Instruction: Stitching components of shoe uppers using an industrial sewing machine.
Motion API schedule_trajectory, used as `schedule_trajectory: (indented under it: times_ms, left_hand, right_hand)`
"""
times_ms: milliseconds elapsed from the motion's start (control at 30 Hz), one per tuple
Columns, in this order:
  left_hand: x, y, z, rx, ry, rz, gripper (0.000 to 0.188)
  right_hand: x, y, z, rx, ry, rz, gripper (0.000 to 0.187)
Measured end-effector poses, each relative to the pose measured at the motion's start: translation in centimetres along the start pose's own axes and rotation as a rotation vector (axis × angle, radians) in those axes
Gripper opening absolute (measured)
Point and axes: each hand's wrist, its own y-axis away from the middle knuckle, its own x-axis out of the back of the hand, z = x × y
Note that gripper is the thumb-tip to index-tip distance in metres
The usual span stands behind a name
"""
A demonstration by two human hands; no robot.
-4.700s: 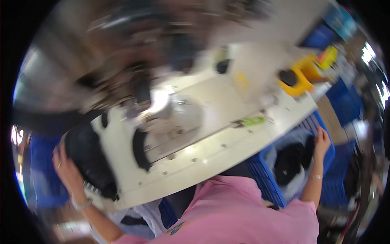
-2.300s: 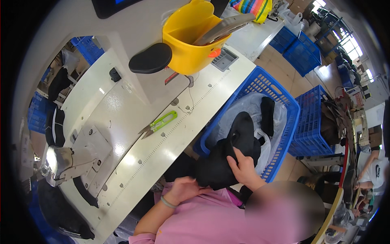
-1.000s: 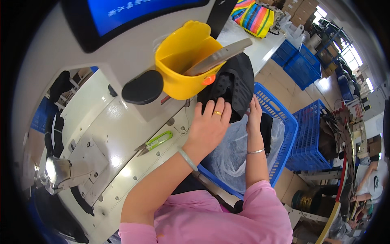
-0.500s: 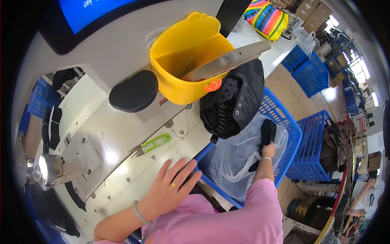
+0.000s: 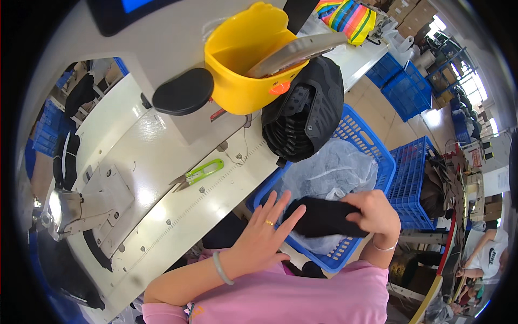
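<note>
My right hand point(image 5: 374, 214) pinches one end of a black fabric piece point(image 5: 328, 217), held up over a blue plastic basket point(image 5: 384, 162). Beside the fabric's other end is my left hand point(image 5: 263, 233), its fingers spread and nothing gripped in it; whether its fingertips touch the cloth I cannot tell. Crumpled clear plastic point(image 5: 329, 170) lines the basket. On the sewing machine's white bed lie green-handled thread snips point(image 5: 200, 174), left of my hands.
A yellow holder point(image 5: 243, 81) with a flat grey object in it sits on the machine, next to a black ribbed object point(image 5: 307, 116). At left is the metal presser area point(image 5: 67, 213). More blue crates point(image 5: 413, 181) stand right; another person point(image 5: 488, 259) works at far right.
My right hand has come up out of the basket with the black fabric and moved toward me. My left hand has shifted right, off the machine bed, toward the fabric.
</note>
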Motion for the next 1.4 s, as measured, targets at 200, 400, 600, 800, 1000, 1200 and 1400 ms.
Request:
schedule_trajectory:
  times_ms: [200, 400, 600, 800, 1000, 1200, 1400]
  left_hand:
    - [2.4, -0.6, -1.6, 0.129, 0.363, 0.212, 0.101]
    - [4.6, -5.2, -5.9, 0.329, 0.577, 0.375, 0.099]
    - [3.3, -8.6, -8.9, 0.506, 0.555, 0.507, 0.102]
    - [2.3, -5.7, -6.9, 0.345, 0.456, 0.512, 0.096]
    - [3.3, -6.1, -6.0, 0.198, 1.111, 0.574, 0.09]
    - [1.8, -4.3, -7.0, 0.259, 0.472, 0.453, 0.088]
    - [3.2, -0.1, -5.6, 0.309, 0.561, 0.394, 0.085]
  right_hand:
    - [4.9, -4.5, -6.8, 0.432, 0.066, 0.374, 0.04]
    - [4.5, -6.6, -8.8, 0.293, 0.227, 0.776, 0.05]
    - [-4.4, -9.1, -6.7, -0.082, -0.072, 0.669, 0.104]
    - [-6.5, -9.9, -8.9, -0.095, 0.005, 0.692, 0.118]
    - [-6.8, -11.4, -7.4, -0.016, -0.086, 1.035, 0.076]
    - [-8.3, -11.6, -6.6, -0.082, -0.039, 1.111, 0.041]
    - [-7.7, -10.8, -7.1, -0.111, -0.236, 1.115, 0.039]
